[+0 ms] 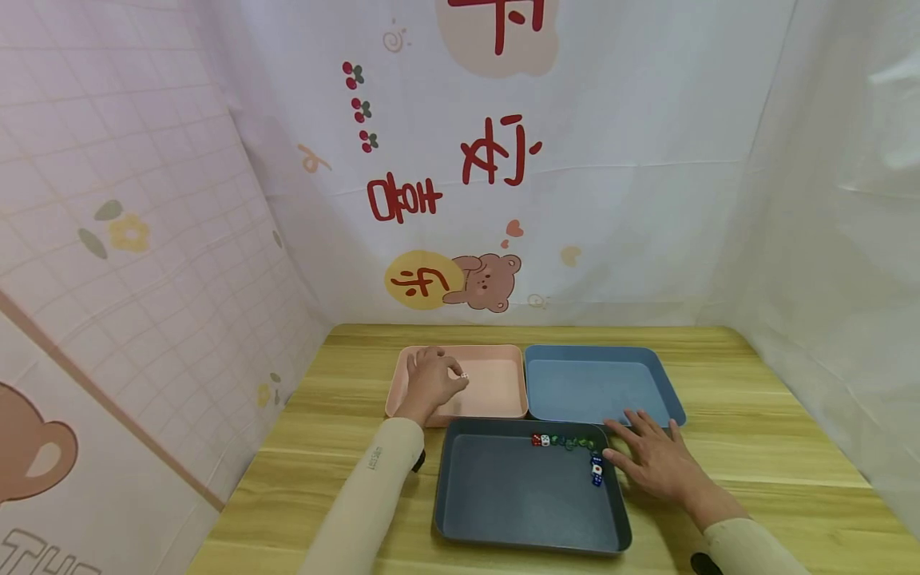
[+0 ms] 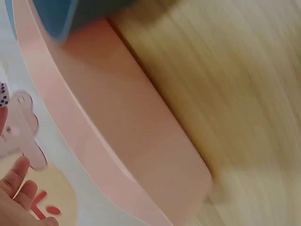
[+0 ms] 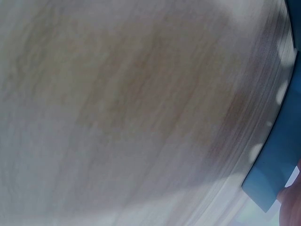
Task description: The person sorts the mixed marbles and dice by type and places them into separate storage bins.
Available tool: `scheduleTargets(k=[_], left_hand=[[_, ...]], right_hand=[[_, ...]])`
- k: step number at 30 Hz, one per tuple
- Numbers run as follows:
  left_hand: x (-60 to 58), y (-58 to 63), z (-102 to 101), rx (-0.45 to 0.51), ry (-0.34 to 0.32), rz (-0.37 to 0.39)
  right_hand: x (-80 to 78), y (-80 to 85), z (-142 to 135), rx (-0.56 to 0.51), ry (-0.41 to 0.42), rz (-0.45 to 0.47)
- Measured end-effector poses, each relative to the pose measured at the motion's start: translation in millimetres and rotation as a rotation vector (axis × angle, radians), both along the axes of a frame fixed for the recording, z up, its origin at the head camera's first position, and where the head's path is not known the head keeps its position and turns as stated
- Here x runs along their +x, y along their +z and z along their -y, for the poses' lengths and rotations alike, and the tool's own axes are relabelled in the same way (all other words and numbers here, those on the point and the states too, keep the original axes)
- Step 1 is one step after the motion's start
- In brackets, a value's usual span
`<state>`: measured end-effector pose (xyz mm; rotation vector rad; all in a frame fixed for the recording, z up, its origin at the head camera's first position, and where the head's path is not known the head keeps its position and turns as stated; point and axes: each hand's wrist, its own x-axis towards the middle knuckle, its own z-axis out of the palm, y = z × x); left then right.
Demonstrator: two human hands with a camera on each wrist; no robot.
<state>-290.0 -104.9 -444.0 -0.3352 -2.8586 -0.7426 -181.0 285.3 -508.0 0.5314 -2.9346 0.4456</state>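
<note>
My left hand (image 1: 434, 382) is over the pink tray (image 1: 496, 414) at the back left, pinching a small white die (image 1: 464, 376) between thumb and finger. Blue dots mark this die (image 2: 3, 95) in the left wrist view, where the other fingers (image 2: 26, 193) spread apart. My right hand (image 1: 657, 459) lies with fingers spread at the right edge of the dark grey tray (image 1: 532, 511), its fingertips by the front rim of the blue tray (image 1: 596, 383). Inside the dark tray, a red die (image 1: 536, 440), a white die (image 1: 545, 440) and several green dice (image 1: 571, 442) line the far wall.
Along the dark tray's right wall sit blue dice (image 1: 596, 460) with a white die (image 1: 597, 469) between them. The pink and blue trays stand side by side behind the dark one on a wooden table (image 1: 776, 447). A printed white cloth (image 1: 632, 239) hangs behind the table.
</note>
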Motion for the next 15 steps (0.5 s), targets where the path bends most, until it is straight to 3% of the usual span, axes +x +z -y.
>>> scheduleTargets(k=[7, 15], left_hand=[[-6.5, -4.9, 29, 0.025, 0.086, -0.018], [-8.8, -11.9, 46, 0.028, 0.158, -0.027]], right_hand=[[0.7, 0.7, 0, 0.003, -0.004, 0.007], [-0.3, 0.5, 0, 0.001, 0.000, 0.006]])
